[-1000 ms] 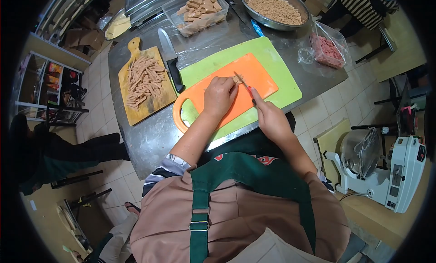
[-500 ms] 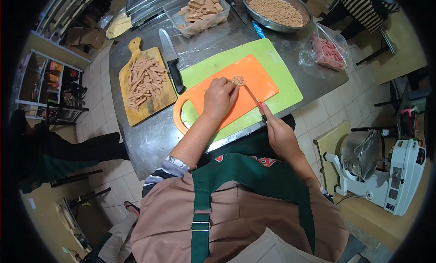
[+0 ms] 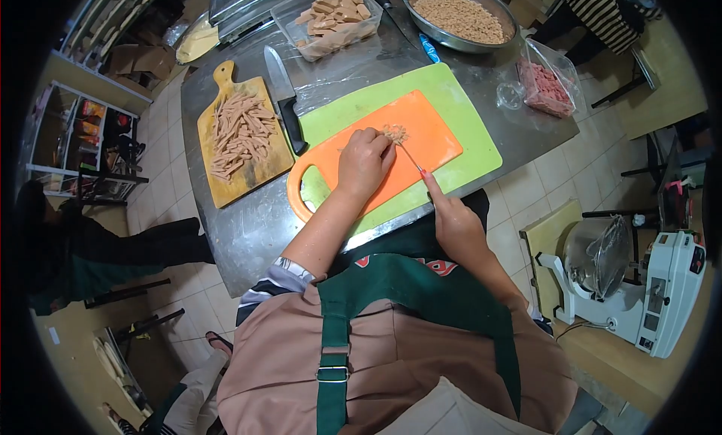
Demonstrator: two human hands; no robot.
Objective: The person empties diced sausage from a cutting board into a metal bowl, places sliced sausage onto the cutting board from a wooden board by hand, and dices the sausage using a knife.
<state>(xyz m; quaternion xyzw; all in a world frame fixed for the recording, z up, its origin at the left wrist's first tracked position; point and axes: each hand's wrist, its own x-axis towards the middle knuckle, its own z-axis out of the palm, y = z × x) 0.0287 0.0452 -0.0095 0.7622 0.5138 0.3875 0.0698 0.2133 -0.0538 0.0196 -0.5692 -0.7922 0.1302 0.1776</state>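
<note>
My left hand (image 3: 366,158) is curled on the orange cutting board (image 3: 432,127), fingers closed on sausage strips that it mostly hides. Small diced sausage pieces (image 3: 395,132) lie at its fingertips. In my right hand (image 3: 457,223) is a small knife (image 3: 411,158) with a red part at the handle. Its blade slants across the orange board, the tip by the diced pieces. Beneath the orange board lies a larger green cutting board (image 3: 470,138). To the left, a wooden board (image 3: 265,175) bears a pile of cut sausage strips (image 3: 242,130).
A large black-handled knife (image 3: 289,123) lies between the boards. Behind stand a plastic container (image 3: 331,48) of sausage chunks and a metal bowl (image 3: 459,42) of diced pieces. A bag of pink meat (image 3: 545,89) sits at the right table edge. A stand mixer (image 3: 654,292) stands further right.
The right hand and knife have shifted slightly left, the blade now lying closer to the left hand's fingers. The diced pieces are more spread out. The left hand has barely moved.
</note>
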